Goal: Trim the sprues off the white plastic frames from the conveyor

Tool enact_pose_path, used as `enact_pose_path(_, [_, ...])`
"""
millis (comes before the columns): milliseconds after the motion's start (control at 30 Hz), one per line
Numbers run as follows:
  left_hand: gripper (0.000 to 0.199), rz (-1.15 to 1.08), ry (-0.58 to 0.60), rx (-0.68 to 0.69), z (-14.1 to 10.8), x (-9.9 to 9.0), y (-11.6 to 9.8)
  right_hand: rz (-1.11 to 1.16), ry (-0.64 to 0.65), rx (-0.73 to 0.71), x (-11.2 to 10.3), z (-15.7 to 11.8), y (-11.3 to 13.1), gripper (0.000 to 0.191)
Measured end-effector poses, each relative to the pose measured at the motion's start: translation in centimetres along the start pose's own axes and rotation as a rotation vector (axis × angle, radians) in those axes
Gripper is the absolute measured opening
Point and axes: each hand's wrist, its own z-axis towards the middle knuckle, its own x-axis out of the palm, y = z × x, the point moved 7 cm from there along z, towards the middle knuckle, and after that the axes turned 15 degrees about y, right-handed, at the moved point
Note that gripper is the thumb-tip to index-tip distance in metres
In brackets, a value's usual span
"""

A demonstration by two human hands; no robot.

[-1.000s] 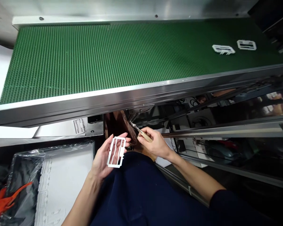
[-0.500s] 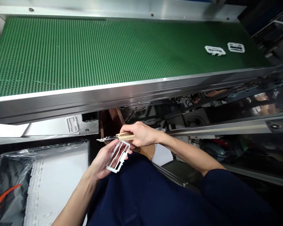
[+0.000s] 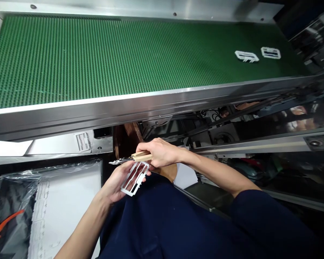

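Note:
My left hand (image 3: 117,182) holds a white slotted plastic frame (image 3: 126,191) by its side, tilted, in front of my dark blue clothing. Just above it, my right hand (image 3: 162,153) is closed around the pale handles of a metal-tipped hand tool (image 3: 142,157). The tool's tip points left and lies over the fingers of my left hand. Some right-hand fingertips show behind the frame's right edge; whether they touch it is hidden. Two similar white frames, one (image 3: 246,56) beside the other (image 3: 270,53), lie on the green conveyor belt (image 3: 97,57) at its right.
A metal rail (image 3: 162,103) edges the belt. Under it, another white frame (image 3: 82,141) lies on a metal shelf with paper. At lower left, a plastic-lined box (image 3: 70,201) holds stacked frames beside a white sheet, with an orange-handled tool (image 3: 2,228) at its left. Machinery stands at right.
The view has shifted slightly. Both hands, the frame and the tool have moved very slightly up and left in the picture; both grips are unchanged.

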Motion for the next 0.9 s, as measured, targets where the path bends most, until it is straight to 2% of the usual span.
enact_pose_path(333, [0.025,-0.028,0.018,0.044,0.3,-0.5,0.0,-0.060,-0.003,0.015,0.5,0.5,0.0,0.029])
enact_pose_path(500, [0.028,-0.036,0.005,0.037,0.5,-0.6,0.1,-0.012,-0.044,-0.018,0.4,0.5,-0.4,0.031])
enact_pose_path(600, [0.031,-0.059,0.049,0.047,0.7,-0.4,0.1,0.039,-0.064,-0.015,0.2,0.3,-0.9,0.031])
enact_pose_path(767, [0.035,-0.085,0.122,0.041,0.8,-0.4,0.2,0.108,-0.130,0.007,-0.3,-0.2,-1.9,0.021])
enact_pose_path(900, [0.035,-0.091,0.125,0.020,0.9,-0.5,0.3,0.160,-0.103,-0.006,-0.2,-0.2,-1.9,0.021])
